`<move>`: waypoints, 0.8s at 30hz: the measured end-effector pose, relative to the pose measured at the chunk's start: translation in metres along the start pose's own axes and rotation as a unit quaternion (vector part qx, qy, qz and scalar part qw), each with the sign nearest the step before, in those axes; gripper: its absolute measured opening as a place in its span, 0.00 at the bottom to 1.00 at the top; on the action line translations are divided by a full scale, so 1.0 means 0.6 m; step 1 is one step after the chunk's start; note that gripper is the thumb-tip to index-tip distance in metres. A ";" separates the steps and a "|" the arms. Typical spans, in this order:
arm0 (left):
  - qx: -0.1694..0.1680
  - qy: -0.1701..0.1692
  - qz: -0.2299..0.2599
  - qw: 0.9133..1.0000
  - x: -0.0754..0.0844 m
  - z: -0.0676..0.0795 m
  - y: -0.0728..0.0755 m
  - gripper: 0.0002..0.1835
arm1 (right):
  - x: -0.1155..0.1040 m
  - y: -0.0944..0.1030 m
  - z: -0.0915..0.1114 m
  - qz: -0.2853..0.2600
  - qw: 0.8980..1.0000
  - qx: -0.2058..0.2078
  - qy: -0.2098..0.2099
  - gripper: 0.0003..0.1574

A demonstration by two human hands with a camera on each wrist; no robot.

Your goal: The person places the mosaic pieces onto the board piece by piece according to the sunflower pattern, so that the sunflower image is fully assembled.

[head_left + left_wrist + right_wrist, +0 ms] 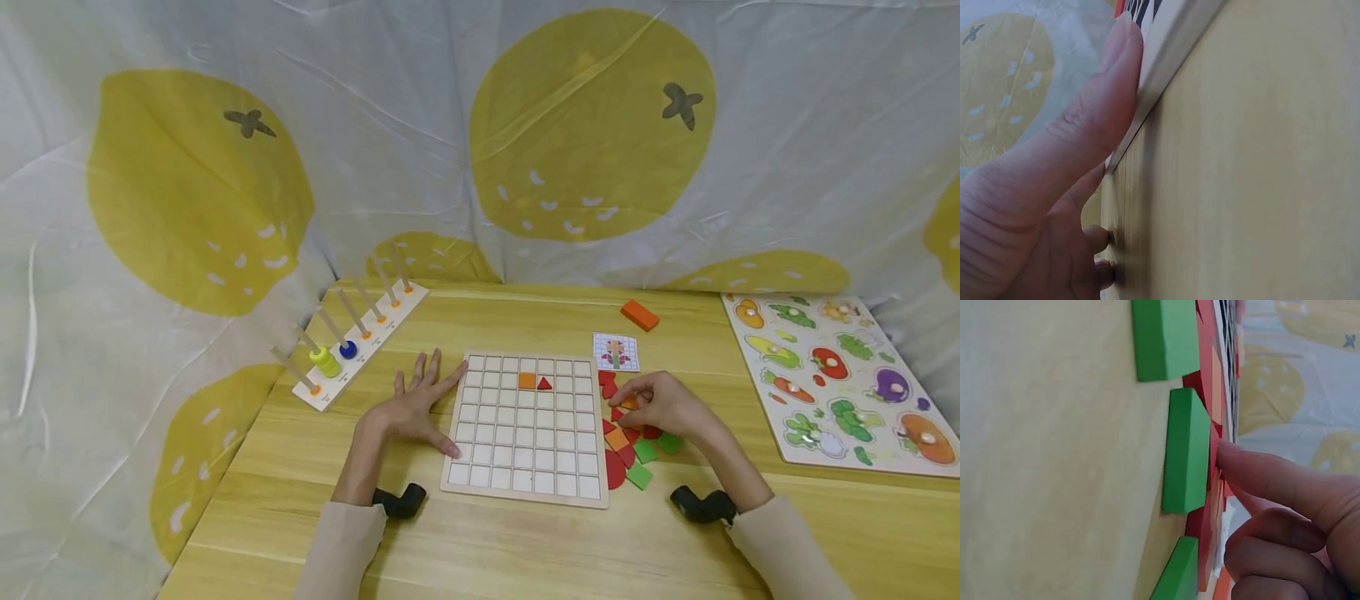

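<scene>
A wooden grid board (525, 502) lies mid-table, with an orange square (527, 381) and a red triangle (544, 383) in neighbouring cells of its upper part. My left hand (408, 408) rests at the board's left edge, fingers spread; in the left wrist view the thumb (1100, 103) lies against the edge. To the right of the board, my right hand (663, 408) reaches over a loose pile of red, orange and green pieces. Thumb and index finger pinch a small red piece (617, 414) among them. Its other fingers are curled, and green blocks (1188, 453) lie beside the fingertips.
A pattern card (617, 352) lies beyond the pile, with an orange block (640, 315) behind it. On the left stands a peg counting stand (322, 402) with yellow and blue beads. A vegetable puzzle board (817, 454) occupies the right side. A lemon-print curtain (420, 125) borders the table.
</scene>
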State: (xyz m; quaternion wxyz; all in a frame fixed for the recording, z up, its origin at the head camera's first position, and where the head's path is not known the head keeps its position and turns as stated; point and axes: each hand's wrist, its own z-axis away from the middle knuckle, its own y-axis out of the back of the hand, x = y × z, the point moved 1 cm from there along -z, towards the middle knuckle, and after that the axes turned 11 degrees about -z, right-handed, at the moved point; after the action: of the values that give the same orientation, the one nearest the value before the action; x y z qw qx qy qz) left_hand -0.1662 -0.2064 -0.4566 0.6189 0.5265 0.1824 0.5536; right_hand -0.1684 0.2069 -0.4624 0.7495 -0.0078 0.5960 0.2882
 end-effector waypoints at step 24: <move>-0.001 -0.003 -0.001 1.000 0.003 0.000 0.002 0.74 | -0.038 -0.018 -0.031 0.005 0.998 0.047 0.032 0.15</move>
State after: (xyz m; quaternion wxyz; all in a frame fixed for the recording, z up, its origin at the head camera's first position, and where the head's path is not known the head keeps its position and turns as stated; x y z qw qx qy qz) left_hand -0.1662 -0.2050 -0.4552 0.6207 0.5277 0.1807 0.5510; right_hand -0.1832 0.1815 -0.4510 0.7280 0.0213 0.6329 0.2627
